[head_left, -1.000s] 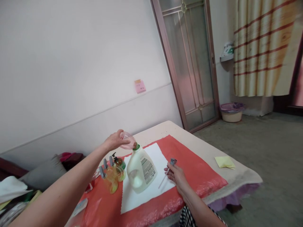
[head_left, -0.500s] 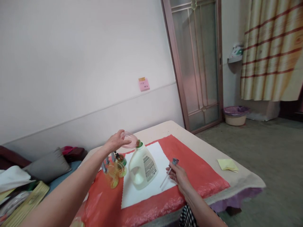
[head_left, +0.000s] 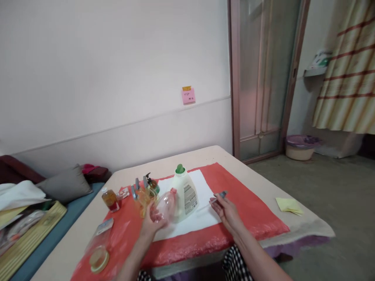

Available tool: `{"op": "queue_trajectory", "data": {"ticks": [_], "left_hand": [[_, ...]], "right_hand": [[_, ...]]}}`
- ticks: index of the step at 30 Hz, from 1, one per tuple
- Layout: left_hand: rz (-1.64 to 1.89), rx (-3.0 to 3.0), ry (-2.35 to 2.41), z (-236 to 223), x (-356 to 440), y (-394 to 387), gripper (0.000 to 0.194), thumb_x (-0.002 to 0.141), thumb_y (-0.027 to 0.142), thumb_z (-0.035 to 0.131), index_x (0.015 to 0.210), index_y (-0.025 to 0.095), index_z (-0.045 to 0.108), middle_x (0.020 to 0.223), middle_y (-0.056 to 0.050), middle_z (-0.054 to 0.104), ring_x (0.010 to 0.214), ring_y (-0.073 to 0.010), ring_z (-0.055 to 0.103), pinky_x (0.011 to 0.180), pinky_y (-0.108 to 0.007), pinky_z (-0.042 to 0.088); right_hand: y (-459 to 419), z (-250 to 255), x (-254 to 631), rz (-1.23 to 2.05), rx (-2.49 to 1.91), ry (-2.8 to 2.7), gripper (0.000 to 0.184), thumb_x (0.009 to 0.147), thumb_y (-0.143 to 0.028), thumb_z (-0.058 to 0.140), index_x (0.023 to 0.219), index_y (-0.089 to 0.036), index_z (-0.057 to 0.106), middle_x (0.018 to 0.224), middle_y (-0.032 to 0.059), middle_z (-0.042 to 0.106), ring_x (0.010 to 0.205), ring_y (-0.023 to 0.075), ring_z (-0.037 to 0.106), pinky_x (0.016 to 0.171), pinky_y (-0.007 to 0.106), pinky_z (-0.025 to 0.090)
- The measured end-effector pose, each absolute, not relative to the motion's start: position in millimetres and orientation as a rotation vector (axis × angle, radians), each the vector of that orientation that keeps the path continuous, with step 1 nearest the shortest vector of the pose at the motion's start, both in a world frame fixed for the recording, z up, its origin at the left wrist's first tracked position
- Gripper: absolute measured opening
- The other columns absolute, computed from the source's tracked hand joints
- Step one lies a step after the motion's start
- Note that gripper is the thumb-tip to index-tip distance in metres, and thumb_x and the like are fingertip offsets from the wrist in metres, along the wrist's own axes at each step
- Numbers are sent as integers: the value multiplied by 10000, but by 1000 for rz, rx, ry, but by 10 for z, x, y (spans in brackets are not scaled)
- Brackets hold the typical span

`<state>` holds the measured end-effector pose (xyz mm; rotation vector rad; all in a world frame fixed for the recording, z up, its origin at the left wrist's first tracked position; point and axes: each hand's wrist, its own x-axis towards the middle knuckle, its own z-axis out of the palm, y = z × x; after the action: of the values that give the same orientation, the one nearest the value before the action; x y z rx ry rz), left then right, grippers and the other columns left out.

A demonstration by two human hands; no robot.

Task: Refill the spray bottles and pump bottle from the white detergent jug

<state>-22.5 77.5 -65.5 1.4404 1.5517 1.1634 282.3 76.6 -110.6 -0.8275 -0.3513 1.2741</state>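
My left hand (head_left: 154,221) gripped the pink bottle (head_left: 166,206), long axis tilted, neck up and right, beside the white jug (head_left: 185,195); my right hand (head_left: 228,214) pinched the sprayer (head_left: 223,194), its tube (head_left: 204,206) pointing left.

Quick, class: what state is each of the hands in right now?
Left hand: closed around the pink bottle.
Right hand: closed, holding the grey spray head.

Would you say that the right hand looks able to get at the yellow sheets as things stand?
Probably yes: nothing seems to stand between the right hand and the yellow sheets, though the grey nozzle it holds may hamper its grip.
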Motion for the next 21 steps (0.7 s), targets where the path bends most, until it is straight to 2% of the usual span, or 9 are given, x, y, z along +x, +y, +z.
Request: {"op": "queue_trajectory", "data": {"ticks": [4,7,12,17,21], "left_hand": [[1149,1349,1491,-1204,-131,406,773,453,340,818,1163,240,529,1063,-83,643,916,-266,678,816,-408,577],[1114,1367,1482,-1363,-44,276,767,458,305,805,1176,213,548,1158,-120,627,1019,-293,661,906,-426,556],[1097,1353,1485,-1343,114,272,772,426,270,788,1159,191,559,1143,-127,623,1046,-325,641,900,-417,557],[1094,1393,1494,-1257,201,287,766,453,288,789,1175,178,560,1152,-129,626,1057,-319,622,893,-400,543],[1129,1383,1509,-1254,175,302,741,517,334,788,1207,190,560,1122,-102,639,1004,-280,635,858,-367,544]], "right_hand": [[745,-1069,2757,1266,-759,-377,433,572,-445,891,869,-202,690,824,39,742,809,185,696,764,285,587],[745,-1061,2699,1275,-751,-406,460,571,-471,891,887,-201,696,841,40,745,822,177,693,776,278,580],[707,-1017,2600,1322,-787,-494,451,575,-448,893,901,-195,711,828,32,742,764,156,687,742,269,570],[644,-1006,2371,1425,-828,-605,469,493,-347,941,856,-134,735,826,91,751,752,194,699,785,328,571],[721,-1075,2335,1296,-832,-515,436,553,-413,911,881,-195,724,862,34,748,826,173,696,857,317,564]]}}
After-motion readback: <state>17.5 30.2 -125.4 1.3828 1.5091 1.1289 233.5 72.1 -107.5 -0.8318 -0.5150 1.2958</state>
